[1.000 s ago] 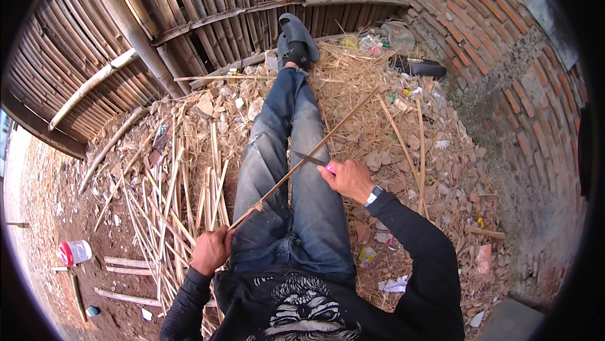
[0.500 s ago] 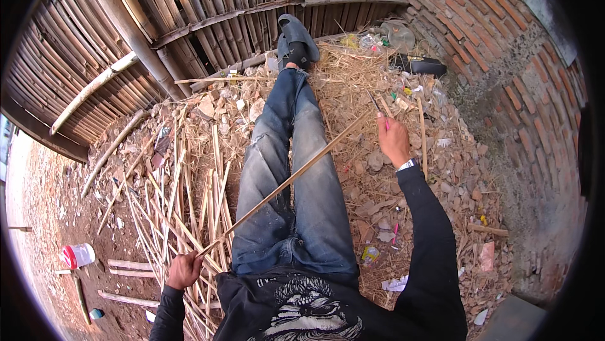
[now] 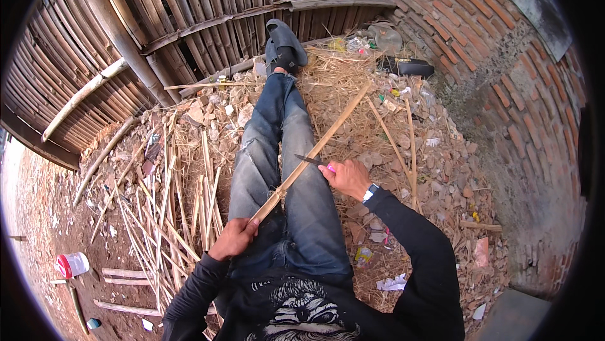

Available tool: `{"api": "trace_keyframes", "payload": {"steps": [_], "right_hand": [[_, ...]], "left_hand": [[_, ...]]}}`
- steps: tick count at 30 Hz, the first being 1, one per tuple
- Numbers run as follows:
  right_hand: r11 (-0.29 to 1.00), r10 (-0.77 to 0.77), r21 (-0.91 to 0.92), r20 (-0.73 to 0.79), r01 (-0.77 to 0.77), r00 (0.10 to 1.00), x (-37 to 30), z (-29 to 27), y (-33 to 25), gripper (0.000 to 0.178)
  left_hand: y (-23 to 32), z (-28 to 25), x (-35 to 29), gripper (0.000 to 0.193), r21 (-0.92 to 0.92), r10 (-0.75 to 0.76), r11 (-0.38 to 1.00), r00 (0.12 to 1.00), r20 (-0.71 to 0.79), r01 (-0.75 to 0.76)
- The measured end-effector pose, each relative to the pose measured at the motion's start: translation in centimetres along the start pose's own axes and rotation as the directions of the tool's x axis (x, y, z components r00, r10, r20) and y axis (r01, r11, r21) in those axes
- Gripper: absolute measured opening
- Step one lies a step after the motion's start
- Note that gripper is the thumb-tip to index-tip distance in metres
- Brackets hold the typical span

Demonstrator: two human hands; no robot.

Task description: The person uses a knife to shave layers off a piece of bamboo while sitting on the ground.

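My left hand [image 3: 237, 236] grips the near end of a long split bamboo strip [image 3: 338, 124], which slants across my thighs toward the far right. A frayed node shows on the strip a little above that hand. My right hand [image 3: 347, 176] is closed round a knife [image 3: 311, 160] with a pinkish handle, most of which the fingers hide. The knife's dark blade points left and lies at the strip's middle, over my right thigh; I cannot tell whether it cuts into the strip. My legs, in worn blue jeans [image 3: 258, 158], stretch forward with the feet crossed.
A loose pile of bamboo strips [image 3: 170, 215] lies left of my legs. Farther left stands a white tub with a red lid [image 3: 72, 265]. A bamboo fence [image 3: 220, 32] closes the far side, a brick wall [image 3: 498, 108] the right. Rubble, shavings and a black case [image 3: 406, 66] lie around.
The strip's broader side now shows, and my left hand has moved right and up along my lap. My right hand has come down and left, bringing the knife onto the strip.
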State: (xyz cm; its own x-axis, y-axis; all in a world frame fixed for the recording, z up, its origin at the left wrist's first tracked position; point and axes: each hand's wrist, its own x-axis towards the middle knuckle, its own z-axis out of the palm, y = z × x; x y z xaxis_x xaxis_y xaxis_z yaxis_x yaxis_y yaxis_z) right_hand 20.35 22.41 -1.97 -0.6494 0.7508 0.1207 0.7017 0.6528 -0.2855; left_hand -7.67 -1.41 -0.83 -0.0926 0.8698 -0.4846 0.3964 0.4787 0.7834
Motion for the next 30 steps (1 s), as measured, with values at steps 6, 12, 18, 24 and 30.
{"api": "trace_keyframes", "payload": {"steps": [6,12,18,24,30], "right_hand": [[0.995,-0.096,0.012,-0.048,0.096,0.994,-0.5,1.6,-0.9,0.052],[0.934,0.330,-0.094,-0.142,-0.345,0.933,2.0,0.6,8.3,0.058],[0.879,0.442,-0.041,-0.301,-0.474,0.845,0.9,-2.0,13.6,0.059],[0.998,-0.007,0.055,-0.025,0.009,1.000,-2.1,-1.1,-1.4,0.050],[0.982,-0.189,-0.017,-0.173,0.188,0.967,-2.1,2.4,0.8,0.048]], "left_hand": [[-1.6,0.1,-1.8,0.050,0.028,-0.006,1.000,0.999,-0.034,0.007],[-2.2,-3.6,-6.9,0.051,0.152,-0.024,0.988,0.999,-0.038,0.029],[-8.1,-6.9,-12.7,0.048,0.198,-0.039,0.979,0.997,-0.068,0.052],[-5.0,-3.1,-8.5,0.042,0.250,0.078,0.967,0.989,-0.128,-0.044],[-5.4,-3.3,-7.8,0.040,0.372,0.180,0.921,0.972,-0.149,-0.113]]}}
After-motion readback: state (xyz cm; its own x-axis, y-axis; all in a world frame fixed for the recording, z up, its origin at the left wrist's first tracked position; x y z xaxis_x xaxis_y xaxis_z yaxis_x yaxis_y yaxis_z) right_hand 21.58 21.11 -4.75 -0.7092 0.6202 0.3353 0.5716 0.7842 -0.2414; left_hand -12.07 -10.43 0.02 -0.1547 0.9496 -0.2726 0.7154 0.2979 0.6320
